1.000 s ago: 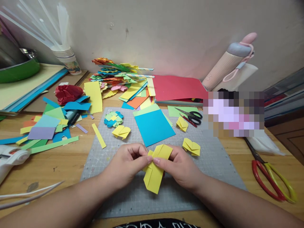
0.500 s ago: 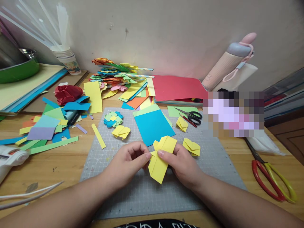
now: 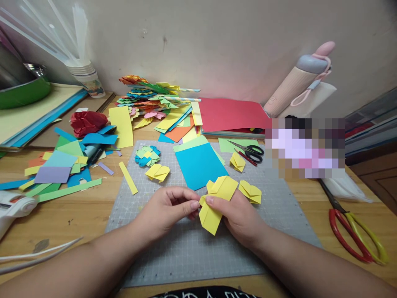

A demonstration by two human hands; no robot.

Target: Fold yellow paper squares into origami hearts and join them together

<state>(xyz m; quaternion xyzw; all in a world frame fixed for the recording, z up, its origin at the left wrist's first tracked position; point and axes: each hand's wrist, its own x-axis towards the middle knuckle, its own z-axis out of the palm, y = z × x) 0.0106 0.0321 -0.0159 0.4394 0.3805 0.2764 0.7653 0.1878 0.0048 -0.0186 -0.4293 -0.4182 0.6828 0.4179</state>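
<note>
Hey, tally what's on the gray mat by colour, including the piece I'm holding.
Yellow folded pieces: 4, one in my hands, others
Yellow strip: 1
Blue sheet: 1
Blue-green flower: 1
Total: 7

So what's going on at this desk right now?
A person is folding a yellow paper piece over a grey cutting mat, pinching it between the left hand and the right hand. Three finished yellow folded pieces lie on the mat, with a blue sheet and a small blue-green paper flower. Black scissors lie at the mat's far edge, red-and-yellow scissors on the table to the right, and paper scraps to the left.
</note>
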